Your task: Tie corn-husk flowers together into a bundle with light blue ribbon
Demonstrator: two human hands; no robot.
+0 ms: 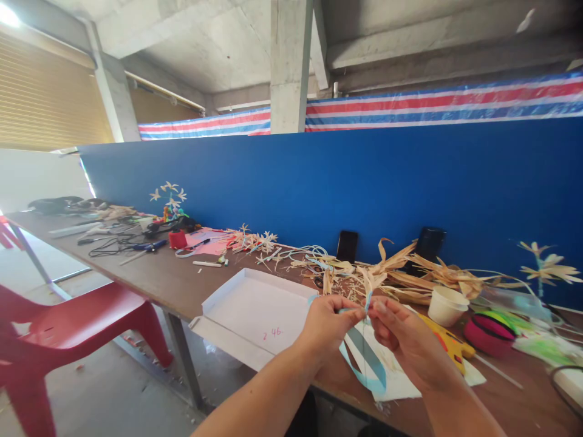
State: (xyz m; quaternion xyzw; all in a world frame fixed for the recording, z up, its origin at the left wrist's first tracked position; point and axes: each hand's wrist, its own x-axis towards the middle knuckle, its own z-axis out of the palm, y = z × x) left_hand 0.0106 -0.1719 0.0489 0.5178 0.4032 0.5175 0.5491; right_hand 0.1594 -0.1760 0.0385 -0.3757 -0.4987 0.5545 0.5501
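Pale blue ribbon (376, 379) hangs in a loop below the two hands, which are raised close together above the near edge of the brown desk (523, 406). The left hand (334, 318) grips the ribbon and the base of a cream husk-petalled flower (372, 280) between thumb and fingers; the right hand (394, 321) pinches the same blue-wrapped stem from the other side, fingertips near the left thumb. Left of the hands lies an open white cardboard box (259, 309), red handwriting on its inner base. Beyond the hands, dry tan husks (392, 264) are spread before a blue partition (291, 182), with a black smartphone (347, 246) propped upright. Right of the hands stand a white paper cup (447, 305) and, beside it, a round magenta object with a black band (490, 332); a yellow star-like item (449, 346) lies nearer, partly covered by the right hand.
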